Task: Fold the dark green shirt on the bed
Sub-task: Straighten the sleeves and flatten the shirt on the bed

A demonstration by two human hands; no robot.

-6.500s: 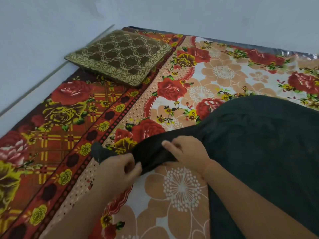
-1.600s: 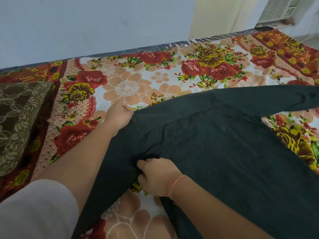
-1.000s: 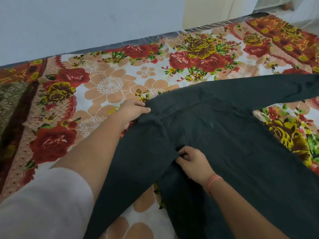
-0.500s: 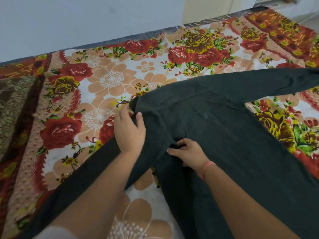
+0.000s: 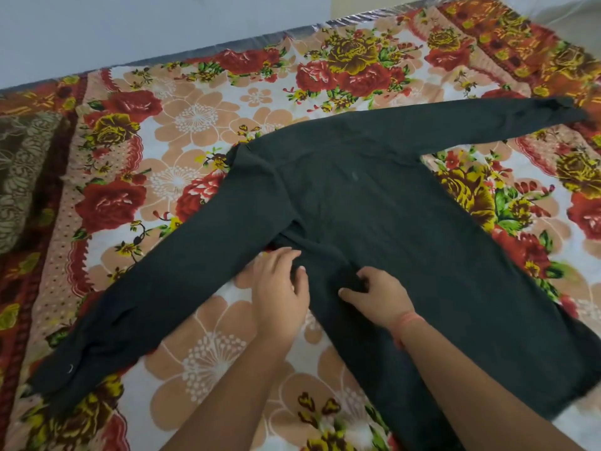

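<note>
Green shirt (image 5: 383,216) lies flat; left fingers (image 5: 277,259) touch, right fingers (image 5: 370,277) pinch its underarm.

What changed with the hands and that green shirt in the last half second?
The left hand let go of the shoulder of the dark green shirt and drew back to rest at its underarm; the near sleeve now lies flat. The right hand still pinches the underarm fabric; the far sleeve stays spread.
</note>
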